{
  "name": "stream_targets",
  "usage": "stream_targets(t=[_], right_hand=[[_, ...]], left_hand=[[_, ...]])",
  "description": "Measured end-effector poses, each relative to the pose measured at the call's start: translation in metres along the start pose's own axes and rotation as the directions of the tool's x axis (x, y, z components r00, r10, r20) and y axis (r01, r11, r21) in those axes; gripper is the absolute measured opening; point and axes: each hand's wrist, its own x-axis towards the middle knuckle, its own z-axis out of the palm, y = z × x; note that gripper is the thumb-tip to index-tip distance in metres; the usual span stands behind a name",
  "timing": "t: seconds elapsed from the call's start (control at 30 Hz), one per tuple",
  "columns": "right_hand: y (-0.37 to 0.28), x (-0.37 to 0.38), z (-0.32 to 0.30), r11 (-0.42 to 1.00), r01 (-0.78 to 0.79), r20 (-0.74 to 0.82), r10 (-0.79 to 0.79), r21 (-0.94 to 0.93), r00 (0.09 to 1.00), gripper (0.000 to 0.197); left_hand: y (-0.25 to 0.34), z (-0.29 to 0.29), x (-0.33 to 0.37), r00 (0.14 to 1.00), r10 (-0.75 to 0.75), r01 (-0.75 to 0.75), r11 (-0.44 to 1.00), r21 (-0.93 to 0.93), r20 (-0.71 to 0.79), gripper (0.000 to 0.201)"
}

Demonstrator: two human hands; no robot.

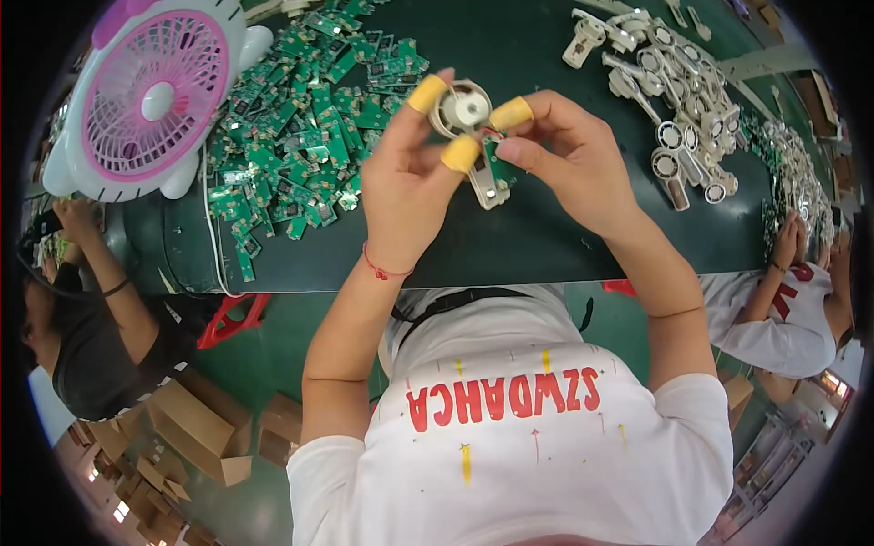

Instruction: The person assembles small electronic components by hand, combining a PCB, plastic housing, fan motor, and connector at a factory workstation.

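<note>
My left hand (405, 182) grips a small white handheld-fan housing (489, 189) by its round head, thumb and a finger on either side. A round white motor piece (466, 111) sits in the middle of that head. Against the handle, a small green circuit board (506, 173) shows with thin red wire (492, 134) at its upper end. My right hand (583, 168) is closed in a pinch at the board's wired end, between thumb and index finger. Yellow finger covers are on several fingertips. The exact contact under the right fingertips is partly hidden.
A heap of green circuit boards (309, 136) covers the table's left side, beside a pink-and-white desk fan (157, 102). White fan housings (678, 109) are piled at the right. The dark table's near edge (510, 284) runs before my body. People sit at both sides; cardboard boxes (196, 423) stand lower left.
</note>
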Motion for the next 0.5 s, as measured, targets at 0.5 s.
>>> stream_targets(t=[0.5], right_hand=[[0.008, 0.002, -0.002, 0.834, 0.346, 0.040, -0.365, -0.431, 0.930, 0.022]], left_hand=[[0.010, 0.007, 0.002, 0.986, -0.162, 0.156, 0.981, -0.115, -0.048, 0.045]])
